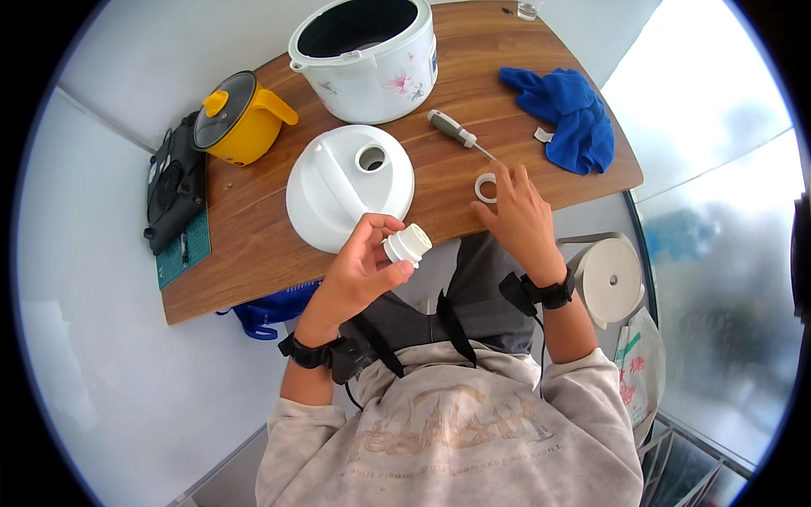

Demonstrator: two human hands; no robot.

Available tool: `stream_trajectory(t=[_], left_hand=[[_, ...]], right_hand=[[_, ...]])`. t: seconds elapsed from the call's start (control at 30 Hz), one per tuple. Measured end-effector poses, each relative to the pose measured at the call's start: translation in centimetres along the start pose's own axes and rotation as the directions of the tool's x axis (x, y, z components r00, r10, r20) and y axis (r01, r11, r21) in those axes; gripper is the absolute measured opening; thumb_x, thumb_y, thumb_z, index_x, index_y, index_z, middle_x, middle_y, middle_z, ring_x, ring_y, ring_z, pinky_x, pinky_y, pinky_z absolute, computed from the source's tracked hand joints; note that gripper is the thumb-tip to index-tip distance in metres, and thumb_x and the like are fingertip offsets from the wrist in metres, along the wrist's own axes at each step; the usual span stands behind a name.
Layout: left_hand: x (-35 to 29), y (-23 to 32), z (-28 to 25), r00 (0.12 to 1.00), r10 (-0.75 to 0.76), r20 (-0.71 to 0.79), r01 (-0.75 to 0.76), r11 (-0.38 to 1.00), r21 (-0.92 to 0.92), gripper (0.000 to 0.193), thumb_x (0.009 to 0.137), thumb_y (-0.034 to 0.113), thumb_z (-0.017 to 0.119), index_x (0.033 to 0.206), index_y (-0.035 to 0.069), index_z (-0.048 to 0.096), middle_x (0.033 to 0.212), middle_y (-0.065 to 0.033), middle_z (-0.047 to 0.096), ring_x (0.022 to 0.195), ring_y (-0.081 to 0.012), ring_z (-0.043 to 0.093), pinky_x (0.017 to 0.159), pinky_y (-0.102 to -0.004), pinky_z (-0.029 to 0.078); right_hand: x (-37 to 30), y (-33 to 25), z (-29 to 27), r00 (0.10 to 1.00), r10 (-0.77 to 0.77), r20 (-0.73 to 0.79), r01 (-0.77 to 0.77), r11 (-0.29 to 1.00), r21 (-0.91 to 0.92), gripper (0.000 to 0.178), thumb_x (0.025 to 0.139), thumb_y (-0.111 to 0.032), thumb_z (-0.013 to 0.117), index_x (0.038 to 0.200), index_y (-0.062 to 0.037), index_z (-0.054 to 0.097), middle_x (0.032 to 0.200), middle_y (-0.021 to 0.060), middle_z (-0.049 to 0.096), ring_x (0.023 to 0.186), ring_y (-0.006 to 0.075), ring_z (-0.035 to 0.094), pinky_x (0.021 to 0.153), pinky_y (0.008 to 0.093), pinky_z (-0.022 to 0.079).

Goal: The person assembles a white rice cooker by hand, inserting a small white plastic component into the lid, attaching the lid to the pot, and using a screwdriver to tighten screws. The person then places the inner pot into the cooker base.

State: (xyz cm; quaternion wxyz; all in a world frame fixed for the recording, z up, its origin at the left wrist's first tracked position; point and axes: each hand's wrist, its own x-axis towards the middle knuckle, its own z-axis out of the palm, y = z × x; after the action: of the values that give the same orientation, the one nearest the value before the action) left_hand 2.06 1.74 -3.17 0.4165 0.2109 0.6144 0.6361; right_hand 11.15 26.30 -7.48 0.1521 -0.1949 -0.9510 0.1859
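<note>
My left hand (363, 266) is closed around a small white stepped plastic cap (408, 244), held above the table's front edge. Just beyond it, a white domed rice cooker lid (314, 207) with a moulded handle and a round hole lies on the table. My right hand (525, 215) reaches over the front edge, fingers apart, thumb and forefinger on either side of a white ring (478, 191). Whether they touch the ring I cannot tell. Beyond these fingers lies a screwdriver (453, 129) with a grey and white handle, its shaft pointing toward my hand.
A white flower-patterned rice cooker body (372, 89) stands open at the back. To the left are a yellow pot (245, 127) with a glass lid, a black device (176, 182) and a green mat (196, 249). A blue cloth (574, 118) lies right; a beige stool (610, 283) stands below.
</note>
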Motion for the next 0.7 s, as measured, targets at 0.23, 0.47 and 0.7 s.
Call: stream_trajectory(t=[0.23, 0.47, 0.7], left_hand=[[0.0, 0.4, -0.1, 0.999, 0.033, 0.020, -0.033, 0.999, 0.017, 0.053, 0.086, 0.013, 0.077, 0.130, 0.004, 0.049, 0.126, -0.0086, 0.054, 0.114, -0.0156, 0.060, 0.097, -0.0288, 0.049], [0.1, 0.2, 0.2, 0.999, 0.049, -0.006, -0.049, 0.998, -0.039, 0.054, 0.084, 0.013, 0.079, 0.129, 0.004, 0.051, 0.125, -0.0096, 0.057, 0.112, -0.0175, 0.062, 0.093, -0.0306, 0.052], [0.5, -0.1, 0.5, 0.999, 0.044, -0.020, -0.045, 0.998, -0.035, 0.057, 0.082, 0.006, 0.082, 0.129, 0.005, 0.051, 0.127, -0.0116, 0.058, 0.108, -0.0182, 0.064, 0.093, -0.0305, 0.054]], right_hand=[[0.0, 0.0, 0.0, 0.995, -0.104, 0.005, 0.101, 0.976, 0.191, 0.041, 0.078, -0.012, 0.073, 0.115, -0.0056, 0.056, 0.109, 0.0144, 0.056, 0.091, 0.0378, 0.063, 0.073, 0.0446, 0.054], [-1.8, -4.4, -3.5, 0.950, -0.288, 0.118, 0.182, 0.823, 0.538, 0.046, 0.077, 0.002, 0.071, 0.120, -0.0066, 0.056, 0.111, 0.0142, 0.058, 0.093, 0.0379, 0.064, 0.075, 0.0447, 0.054], [-2.4, -5.9, -3.7, 0.930, -0.367, 0.009, 0.291, 0.753, 0.591, 0.054, 0.078, 0.005, 0.071, 0.128, -0.0078, 0.056, 0.109, 0.0141, 0.060, 0.094, 0.0356, 0.065, 0.077, 0.0428, 0.055]])
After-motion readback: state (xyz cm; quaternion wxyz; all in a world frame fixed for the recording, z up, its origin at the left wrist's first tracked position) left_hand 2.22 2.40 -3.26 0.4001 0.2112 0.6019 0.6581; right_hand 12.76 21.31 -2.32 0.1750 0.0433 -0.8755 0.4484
